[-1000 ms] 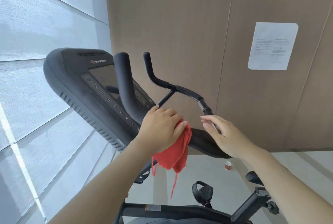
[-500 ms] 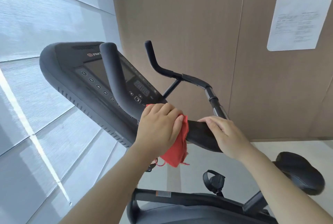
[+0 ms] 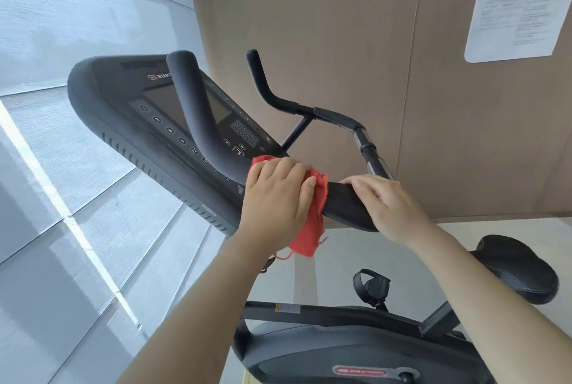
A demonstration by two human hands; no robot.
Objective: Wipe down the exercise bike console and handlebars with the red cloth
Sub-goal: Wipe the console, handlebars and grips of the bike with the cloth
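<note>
The black exercise bike console (image 3: 123,111) tilts up at the left, with a dark screen and rows of round buttons. A thick black handlebar (image 3: 192,105) curves up in front of it, and a thinner bar (image 3: 278,99) rises further right. My left hand (image 3: 275,201) presses the red cloth (image 3: 312,222) against the base of the thick handlebar, just below the console's keypad. Part of the cloth hangs down under the hand. My right hand (image 3: 383,201) lies flat, fingers together, on the padded black bar (image 3: 343,204) beside the cloth.
The bike's saddle (image 3: 517,269) is at the lower right, with a pedal strap (image 3: 371,287) and the dark body housing (image 3: 356,352) below. A brown panelled wall with a white paper notice (image 3: 517,6) stands behind. Grey window blinds (image 3: 62,229) fill the left.
My left hand has slid the cloth up the handlebar toward the console. My right hand has settled onto the padded bar. The view has tilted down, showing the saddle and bike body.
</note>
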